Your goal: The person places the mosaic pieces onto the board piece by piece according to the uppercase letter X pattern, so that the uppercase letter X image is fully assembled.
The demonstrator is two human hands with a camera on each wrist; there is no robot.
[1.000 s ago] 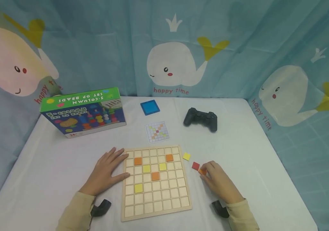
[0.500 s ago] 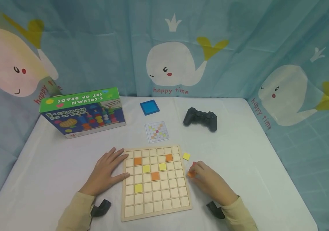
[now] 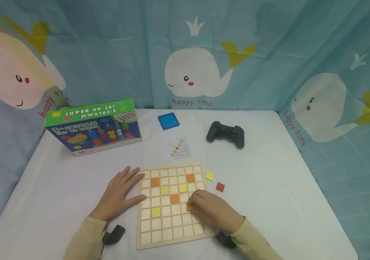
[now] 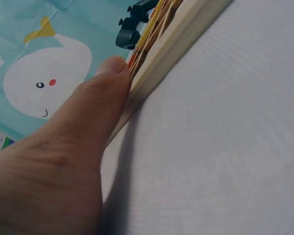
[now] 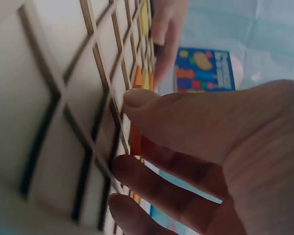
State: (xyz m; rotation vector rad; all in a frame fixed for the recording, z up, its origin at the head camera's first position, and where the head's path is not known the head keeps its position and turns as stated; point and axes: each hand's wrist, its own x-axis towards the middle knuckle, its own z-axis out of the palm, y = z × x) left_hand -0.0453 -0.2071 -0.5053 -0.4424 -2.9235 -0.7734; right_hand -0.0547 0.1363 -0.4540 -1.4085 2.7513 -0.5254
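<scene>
In the head view my right hand pinches an orange square tile over the right part of a wooden grid board. The right wrist view has the held tile close against the grid, with the thumb in front of it. My left hand rests along the board's left edge, fingers spread and straight; its thumb lies on the wooden rim in the left wrist view. Orange tiles and yellow tiles fill several cells. A loose yellow tile and a red tile lie right of the board.
Beyond the board lies a card printed with a coloured grid pattern. Behind it sit a blue square tray and a black game controller. A bead-set box stands at the back left, before a whale-print curtain.
My right hand has picked up the orange tile from the table and carried it left, past the red tile, onto the board. My left hand has stayed still.
</scene>
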